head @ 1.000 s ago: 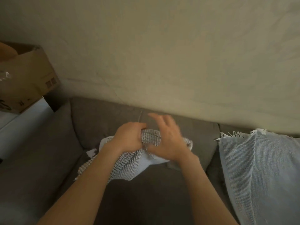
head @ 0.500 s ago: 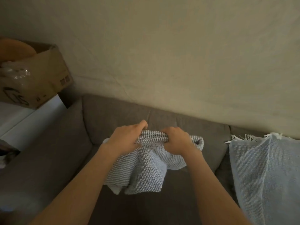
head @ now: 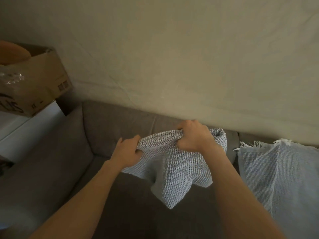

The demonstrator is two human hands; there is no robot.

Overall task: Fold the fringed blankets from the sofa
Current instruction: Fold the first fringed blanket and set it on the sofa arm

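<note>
**Blanket in pale blue-grey waffle weave (head: 172,163) held bunched above grey fabric sofa (head: 51,161)**

At far left a brown cardboard box (head: 39,83) sits on a white surface (head: 25,128), beside the sofa's arm. An orange rounded object (head: 12,52) and some crumpled clear plastic (head: 10,78) show at the box's open top. Behind everything runs a plain beige wall (head: 172,57).

Next comes the left hand (head: 126,150), reaching in over the seat. Its fingers are curled round the left end of the waffle-weave blanket's gathered top edge, with the thumb raised above the cloth. The edge runs as a thick roll from this hand across to the other, and below it the cloth hangs in loose folds that end in a point over the seat cushion. Whether that point touches the cushion cannot be told.

The right hand (head: 194,137) sits slightly higher and nearer the sofa back. It is closed into a tight fist round the same roll, and a short rolled end of cloth sticks out just past it.

Further right, apart from the held cloth, a second pale blue waffle-weave blanket with a white fringe (head: 279,178) lies draped over the sofa. Its fringe lies along its top edge, by the sofa back.
</note>
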